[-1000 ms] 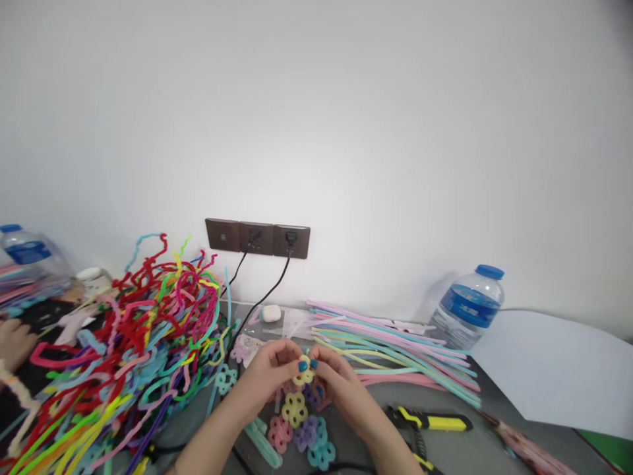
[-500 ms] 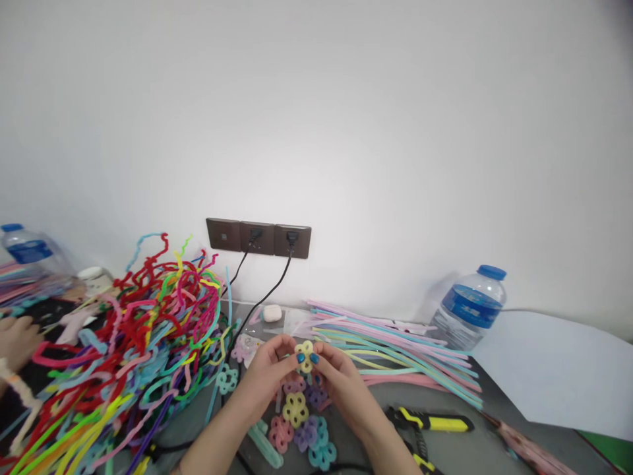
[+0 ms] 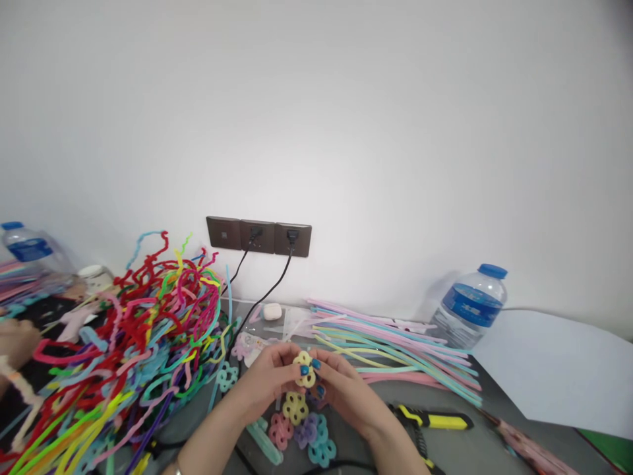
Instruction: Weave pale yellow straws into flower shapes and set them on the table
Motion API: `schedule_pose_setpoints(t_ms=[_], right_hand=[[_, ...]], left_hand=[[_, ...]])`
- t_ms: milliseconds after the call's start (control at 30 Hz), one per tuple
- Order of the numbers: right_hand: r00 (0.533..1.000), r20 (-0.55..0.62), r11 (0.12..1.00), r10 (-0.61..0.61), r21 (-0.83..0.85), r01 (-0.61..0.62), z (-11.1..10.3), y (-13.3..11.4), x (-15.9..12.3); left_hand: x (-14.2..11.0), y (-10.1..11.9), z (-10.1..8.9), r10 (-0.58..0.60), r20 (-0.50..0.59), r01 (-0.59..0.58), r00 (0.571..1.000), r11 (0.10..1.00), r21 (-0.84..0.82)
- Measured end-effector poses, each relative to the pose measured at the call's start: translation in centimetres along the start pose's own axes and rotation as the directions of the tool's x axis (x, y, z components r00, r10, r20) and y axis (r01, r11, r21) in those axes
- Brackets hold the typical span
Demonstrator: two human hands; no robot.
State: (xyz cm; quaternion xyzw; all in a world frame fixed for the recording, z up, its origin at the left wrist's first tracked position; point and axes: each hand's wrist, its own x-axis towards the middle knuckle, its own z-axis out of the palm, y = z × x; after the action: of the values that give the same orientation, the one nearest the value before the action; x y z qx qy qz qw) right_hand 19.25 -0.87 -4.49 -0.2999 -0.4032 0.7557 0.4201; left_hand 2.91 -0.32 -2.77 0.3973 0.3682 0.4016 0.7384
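together, the left hand [image 3: 270, 379] and right hand [image 3: 341, 386] pinch a yellow pipe-cleaner flower [image 3: 305, 369] between thumbs and fingertips — held just above a cluster of finished flowers [image 3: 304, 425] on the grey table [image 3: 459, 448], near the pastel pipe cleaners [image 3: 395, 346].

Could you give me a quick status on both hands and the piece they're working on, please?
Left hand and right hand both pinching the yellow flower. Flower held above the finished flowers. Nothing between the hands.

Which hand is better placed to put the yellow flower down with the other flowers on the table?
Left, probably: both the left hand and the right hand pinch the yellow flower, but the finished flowers lie below, slightly nearer the left.
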Motion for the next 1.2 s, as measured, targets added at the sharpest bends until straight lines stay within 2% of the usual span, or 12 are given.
schedule_pose_setpoints(t_ms=[100,200,300,433,800,967,1100,1200], right_hand=[[0.999,0.035,0.999,0.034,0.033,-0.035,-0.2,-0.2,-0.2],[1.0,0.002,0.999,0.024,0.04,-0.024,0.0,-0.1,0.0],[0.995,-0.07,0.998,-0.066,0.004,0.066,0.1,0.3,0.4],[0.979,-0.11,0.984,-0.174,-0.067,0.167,0.0,0.7,0.8],[0.998,0.055,0.998,-0.038,0.05,0.036,-0.3,-0.3,0.0],[0.998,0.001,0.997,-0.07,0.029,0.07,-0.2,-0.2,0.1],[0.992,-0.066,0.993,-0.109,0.041,0.112,0.0,0.2,0.4],[0.992,-0.05,0.988,-0.119,0.096,0.123,0.0,0.3,0.4]], left_hand=[[-0.1,0.0,0.0,-0.02,0.029,0.02,0.999,1.0,0.014],[0.1,-0.1,0.1,-0.011,0.005,0.011,1.0,1.0,0.0],[0.5,-0.3,0.3,0.018,-0.049,-0.021,0.999,0.998,-0.057],[0.6,-0.4,0.3,0.048,-0.091,-0.055,0.995,0.995,-0.079],[0.1,-0.2,0.4,-0.002,-0.017,0.001,1.0,0.996,-0.088],[0.3,-0.1,0.3,0.051,-0.042,-0.052,0.998,0.998,-0.031],[0.6,-0.4,0.0,0.102,-0.088,-0.107,0.991,0.993,-0.052],[0.6,-0.3,0.0,0.114,-0.088,-0.119,0.99,0.991,-0.056]])
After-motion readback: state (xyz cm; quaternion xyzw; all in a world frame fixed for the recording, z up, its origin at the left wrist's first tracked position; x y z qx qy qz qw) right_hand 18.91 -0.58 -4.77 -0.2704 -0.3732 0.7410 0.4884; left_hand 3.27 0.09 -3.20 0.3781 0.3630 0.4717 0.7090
